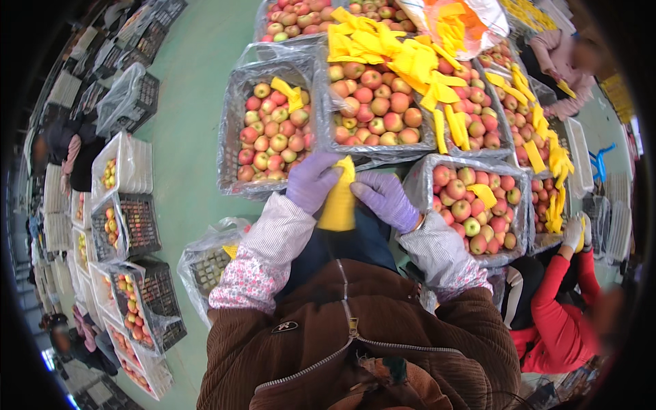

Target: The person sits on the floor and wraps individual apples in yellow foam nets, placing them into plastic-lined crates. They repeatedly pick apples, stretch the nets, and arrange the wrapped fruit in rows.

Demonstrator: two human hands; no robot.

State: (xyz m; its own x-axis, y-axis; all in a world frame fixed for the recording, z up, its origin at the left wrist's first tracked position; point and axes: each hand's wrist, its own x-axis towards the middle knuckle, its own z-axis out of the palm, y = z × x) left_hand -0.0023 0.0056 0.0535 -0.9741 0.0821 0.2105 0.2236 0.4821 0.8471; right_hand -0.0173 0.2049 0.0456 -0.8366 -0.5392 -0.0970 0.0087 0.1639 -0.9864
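My left hand, in a purple glove, pinches the top of a yellow foam fruit net in front of my lap. At the net's right edge, the thumb and fingers of my purple-gloved right hand close on it. The net hangs down and looks flat; its lower end is blurred. Just beyond my hands stand a plastic-lined crate of red-yellow apples and a second apple crate. Another lined crate of apples sits by my right forearm, with a yellow net lying on the fruit.
A heap of yellow foam nets lies across the far crates beside a white sack. By my left elbow is a lined crate. A person in red works at right, another in pink farther off. Stacked crates line the left.
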